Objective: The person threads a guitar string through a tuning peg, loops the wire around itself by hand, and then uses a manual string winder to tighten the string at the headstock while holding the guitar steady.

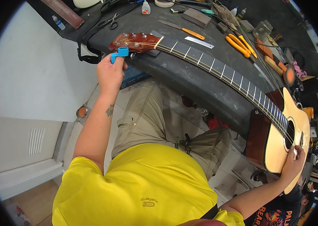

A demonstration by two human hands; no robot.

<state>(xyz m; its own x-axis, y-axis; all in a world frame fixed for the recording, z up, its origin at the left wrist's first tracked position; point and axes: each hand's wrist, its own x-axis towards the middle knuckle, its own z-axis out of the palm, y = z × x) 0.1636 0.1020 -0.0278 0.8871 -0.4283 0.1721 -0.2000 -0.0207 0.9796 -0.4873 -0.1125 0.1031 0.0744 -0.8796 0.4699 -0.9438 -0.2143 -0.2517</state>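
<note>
Blue string winder (119, 53) sits on a tuner at the guitar (219, 71) headstock, left hand (110, 73) fingers wrapped shut round it. Right hand (292, 164) at the soundhole end, fingers pinching a string. Guitar lies across the tabletop (189, 81). Judged mid-way: strings on, winding left. Count: 1 guitar, 1 winder; beyond the neck, 1 scissors (110, 22).

We've got the acoustic guitar (241, 86) lying flat across the bench (181, 75), blue string winder (119, 54) on a headstock peg.
</note>
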